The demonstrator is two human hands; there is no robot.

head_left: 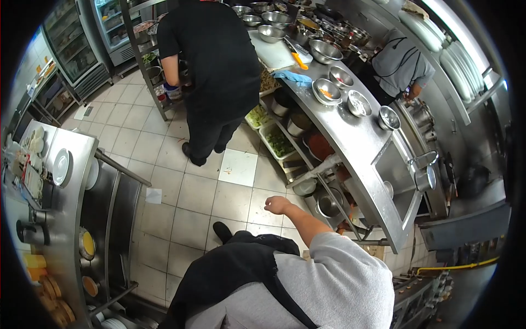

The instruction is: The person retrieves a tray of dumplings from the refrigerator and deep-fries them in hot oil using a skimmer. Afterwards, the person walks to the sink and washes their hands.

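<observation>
My right hand (278, 205) reaches forward over the tiled floor, on the near side of the steel counter. Its fingers are curled in, and I see nothing held in them. It touches nothing and is nearest to the counter's lower shelves, where a steel pot (329, 203) stands. Out of sight is my left hand, on the side where my black apron (230, 274) covers my body. Ahead of me a person in black (219, 60) stands with their back to me, at a shelf rack.
The steel counter (334, 129) on the right bears several metal bowls, a blue cloth (293, 78) and an orange-handled knife (298, 59). Under it are trays of greens (277, 141). A co-worker in grey (402, 63) stands beyond. At left, a steel table (76, 140) holds plates (62, 166).
</observation>
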